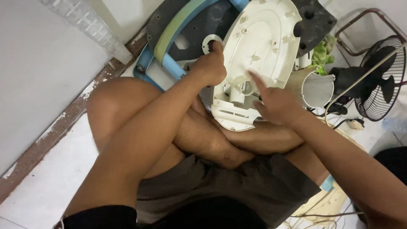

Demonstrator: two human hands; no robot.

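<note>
Cream oval moulded-plastic fan housing (258, 55) — likely light, stiff, brittle at ribs; left hand (210, 68) clamped on rim, right hand (273, 104) fingers spread — grip rim.

Soft, even indoor light is cast from above, and only faint shadows are thrown. The white plastic shell (254, 55) is rendered brightly without glare. Slight stretching is seen at the edges.
</note>
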